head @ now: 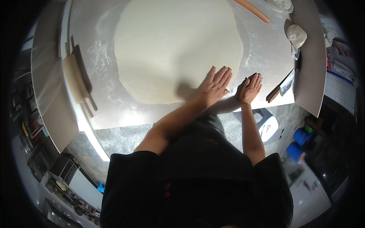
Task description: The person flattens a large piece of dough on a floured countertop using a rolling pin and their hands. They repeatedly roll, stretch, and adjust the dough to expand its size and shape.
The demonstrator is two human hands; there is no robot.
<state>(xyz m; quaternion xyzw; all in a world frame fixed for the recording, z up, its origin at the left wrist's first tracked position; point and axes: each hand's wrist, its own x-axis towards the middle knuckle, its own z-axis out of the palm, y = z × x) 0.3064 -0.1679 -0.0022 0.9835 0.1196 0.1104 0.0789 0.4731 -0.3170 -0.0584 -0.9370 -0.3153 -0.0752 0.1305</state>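
Note:
A large, thin sheet of rolled dough lies across the work table. My left hand is over the dough's lower right edge, palm down with its fingers apart; whether it touches the dough I cannot tell. To the right of the dough, my right hand is over the table near its front edge, palm down and holding nothing, its fingers only slightly apart. A cleaver with a wooden handle lies to the right of this hand. On the far left rests a thick wooden rolling pin with thin handles.
The floured table has raised side boards. A slim wooden rolling pin lies at the upper right, near a tied plastic bag and a bag of white powder. A plastic stool stands below the front edge.

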